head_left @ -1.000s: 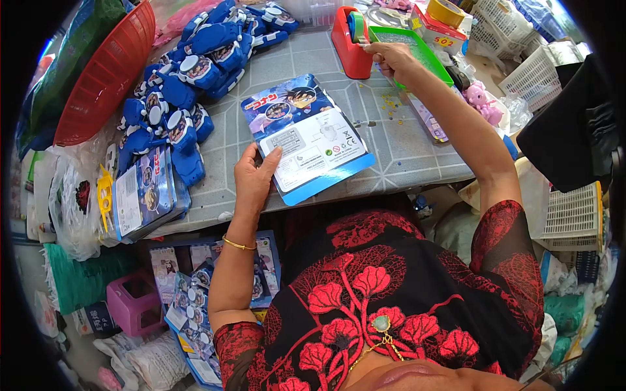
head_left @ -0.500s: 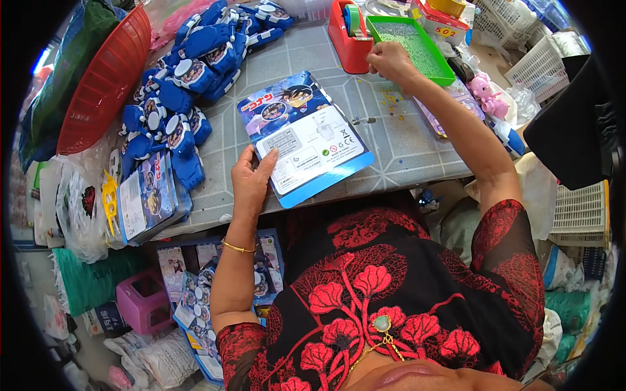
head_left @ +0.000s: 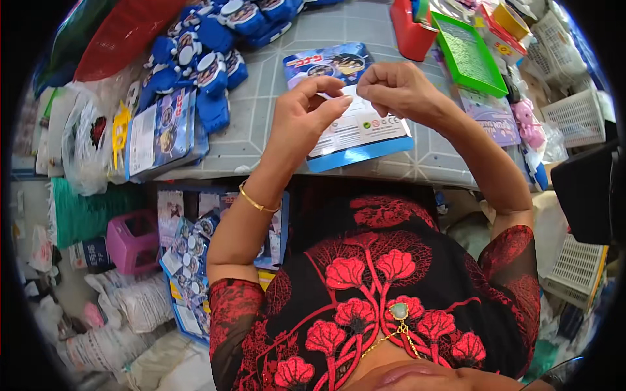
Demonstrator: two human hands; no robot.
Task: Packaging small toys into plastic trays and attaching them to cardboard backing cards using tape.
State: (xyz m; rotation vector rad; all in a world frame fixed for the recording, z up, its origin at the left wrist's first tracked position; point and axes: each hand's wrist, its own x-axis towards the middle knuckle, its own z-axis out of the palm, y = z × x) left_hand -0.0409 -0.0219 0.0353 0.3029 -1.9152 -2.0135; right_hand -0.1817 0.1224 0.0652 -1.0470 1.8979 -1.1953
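A blue printed backing card point(head_left: 365, 156) lies flat near the table's front edge, its upper part showing a cartoon figure and its lower part white. Both hands are raised over it and hide much of its middle. My left hand point(head_left: 309, 117) has curled fingers, with a gap between thumb and forefinger and nothing visible in it. Close beside it, my right hand point(head_left: 399, 91) is closed in a pinch. What it grips, if anything, is too small or clear to make out.
Blue-and-white toy watches point(head_left: 212, 72) are heaped at the left, by a stack of printed cards point(head_left: 160, 133) and a red basket point(head_left: 124, 39). A red tape dispenser point(head_left: 412, 32), a green tray point(head_left: 471, 58) and a pink figurine point(head_left: 527, 124) stand at the right.
My right hand has come from beside the tape dispenser to above the card. My left hand has let go of the card's left edge and risen over it. The view has shifted.
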